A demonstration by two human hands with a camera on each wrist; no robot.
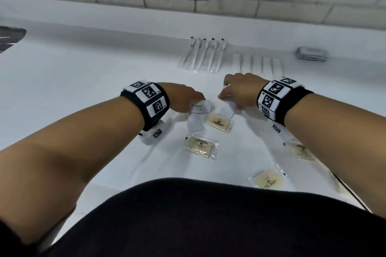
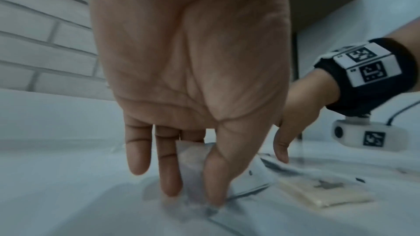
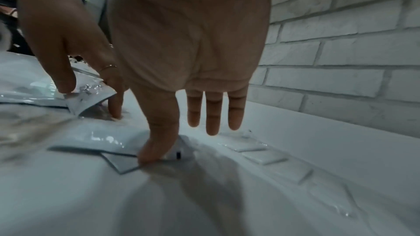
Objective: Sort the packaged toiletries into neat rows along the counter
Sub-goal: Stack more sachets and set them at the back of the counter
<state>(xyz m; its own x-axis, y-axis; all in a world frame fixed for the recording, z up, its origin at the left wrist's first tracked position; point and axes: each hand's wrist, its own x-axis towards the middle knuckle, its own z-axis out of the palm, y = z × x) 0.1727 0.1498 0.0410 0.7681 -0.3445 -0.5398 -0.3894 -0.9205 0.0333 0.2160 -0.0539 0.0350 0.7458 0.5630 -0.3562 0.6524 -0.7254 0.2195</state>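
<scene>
On the counter, rows lay near the wall; loose sachets sat mid-counter. The left hand pinched one; the right hand pressed another with its thumb. Best lift singly, aligning edges.

- In the head view the left hand covers its own fingertips and part of the white sachet; only a fragment of print reads there.
- The right hand hides what its fingers touch among the overlapping white packets.
- A soap packet lies partly under the right forearm.
- The dark stack at the back of the desk is blurred; its labels are unreadable.
- In the left wrist view the packet between the fingers is smeared.
</scene>
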